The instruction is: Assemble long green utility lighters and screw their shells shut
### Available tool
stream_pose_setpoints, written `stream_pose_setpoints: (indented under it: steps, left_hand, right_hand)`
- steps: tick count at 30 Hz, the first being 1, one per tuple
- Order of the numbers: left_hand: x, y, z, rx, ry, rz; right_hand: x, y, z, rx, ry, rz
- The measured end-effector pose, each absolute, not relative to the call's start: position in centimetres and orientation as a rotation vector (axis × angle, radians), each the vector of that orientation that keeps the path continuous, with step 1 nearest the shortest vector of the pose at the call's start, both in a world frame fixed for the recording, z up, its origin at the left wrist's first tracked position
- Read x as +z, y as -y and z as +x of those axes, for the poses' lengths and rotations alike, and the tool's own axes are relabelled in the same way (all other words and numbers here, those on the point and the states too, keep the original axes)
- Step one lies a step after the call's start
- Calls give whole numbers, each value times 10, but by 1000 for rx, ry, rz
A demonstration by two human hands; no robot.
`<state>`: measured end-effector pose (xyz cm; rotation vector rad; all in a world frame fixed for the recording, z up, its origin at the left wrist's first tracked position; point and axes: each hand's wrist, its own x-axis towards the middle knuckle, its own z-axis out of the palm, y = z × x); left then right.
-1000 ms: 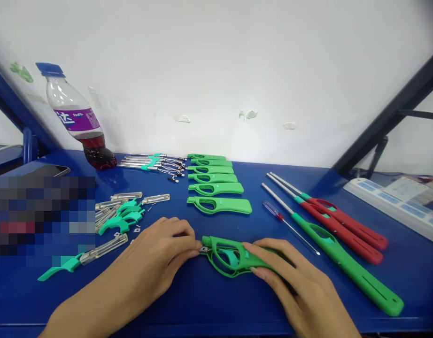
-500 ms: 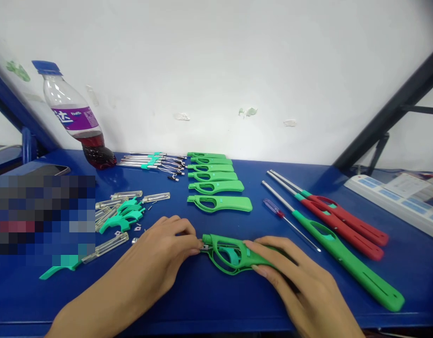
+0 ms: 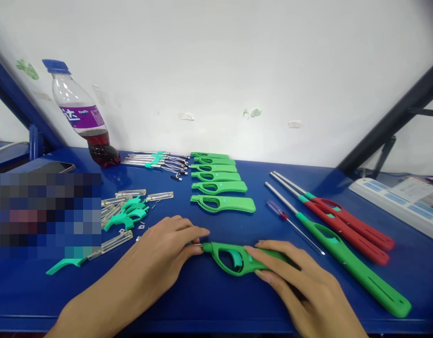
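A green gas lighter [image 3: 225, 263] lies crosswise in front of me, a teal trigger [image 3: 236, 258] showing inside its loop. My left hand [image 3: 170, 241] pinches the metal tube [image 3: 199, 245] at the lighter's front end, its index finger stretched out above. Most of that tube is hidden behind my fingers. My right hand [image 3: 301, 277] is wrapped round the handle, thumb on the near side and fingers over the top. Beyond them, several green lighter half-shells [image 3: 225, 203] lie in a column.
Teal triggers [image 3: 130, 211] and clear fuel tanks [image 3: 112, 245] lie left. Wired metal tubes [image 3: 142, 161] sit behind, near a Fanta bottle [image 3: 84, 117]. Right are a screwdriver [image 3: 282, 214], one green lighter [image 3: 360, 270], two red lighters [image 3: 346, 230] and a power strip [image 3: 389, 202].
The lighter's casing halves look closer together, with the gap at the front narrowed. My left index finger has lifted and straightened. The whole view has shifted slightly.
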<state>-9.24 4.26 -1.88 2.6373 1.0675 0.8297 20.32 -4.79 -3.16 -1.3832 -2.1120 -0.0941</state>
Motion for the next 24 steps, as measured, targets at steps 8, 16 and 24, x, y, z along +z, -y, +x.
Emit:
stream_pose_setpoints:
  steps: [8, 16, 24]
  left_hand:
    - [-2, -40, -91, 745, -1027, 2765]
    - [-2, -41, -92, 718, -990, 2755]
    - [-2, -42, -93, 707, -976, 2751]
  right_hand:
    - [-29, 47, 201, -104, 2112, -1366]
    - [-29, 47, 200, -104, 2115, -1364]
    - [-27, 46, 199, -153, 2123, -1345]
